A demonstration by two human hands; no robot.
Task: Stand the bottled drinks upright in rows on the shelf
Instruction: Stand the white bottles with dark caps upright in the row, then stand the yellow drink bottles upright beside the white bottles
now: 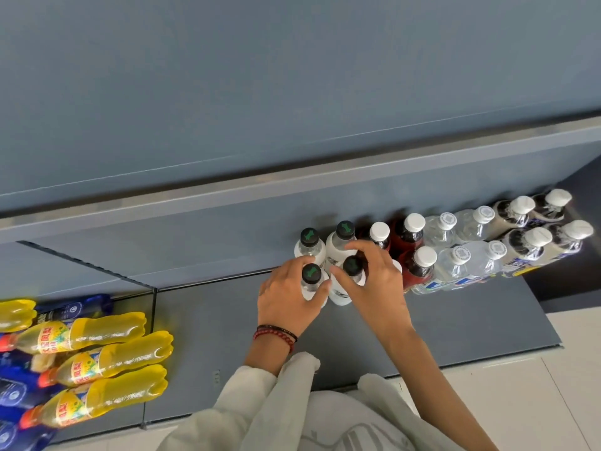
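Note:
Bottles stand upright in two rows on the grey shelf (455,320): milky white bottles with dark caps (309,237), red drinks with white caps (413,222), clear water bottles (461,255) and beige drinks (540,237) at the right end. My left hand (289,297) grips the front left white bottle (311,274) around its body. My right hand (374,281) curls around the white bottle beside it (353,266), thumb and fingers on either side of its neck.
On the shelf section to the left, several yellow bottles (107,327) with red caps lie on their sides among dark blue bottles (78,307). An upper shelf edge (292,187) runs above the rows. Pale floor tiles (569,385) show at the right.

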